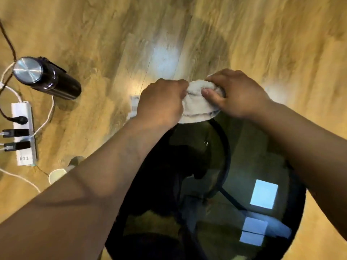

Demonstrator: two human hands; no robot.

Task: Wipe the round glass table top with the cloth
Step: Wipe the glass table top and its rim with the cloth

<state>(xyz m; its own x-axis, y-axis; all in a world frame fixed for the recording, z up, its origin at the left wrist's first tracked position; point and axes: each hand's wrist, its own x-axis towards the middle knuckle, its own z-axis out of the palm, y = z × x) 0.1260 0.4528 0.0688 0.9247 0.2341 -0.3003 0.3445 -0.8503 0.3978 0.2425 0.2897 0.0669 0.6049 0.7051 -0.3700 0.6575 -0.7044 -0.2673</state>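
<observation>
The round dark glass table top point(262, 147) fills the lower right of the head view and reflects bright window patches. A white fluffy cloth point(197, 107) is bunched between both hands over the table's far edge. My left hand point(161, 102) grips its left side in a fist. My right hand point(238, 94) holds its right side, with the thumb pressed on top. Part of the cloth is hidden under the fingers.
A dark flask with a silver lid point(47, 77) stands on the wooden floor point(281, 44) at the left. A white power strip point(23, 136) with plugs and cables lies beside it. A white cup point(56, 175) sits near my left forearm.
</observation>
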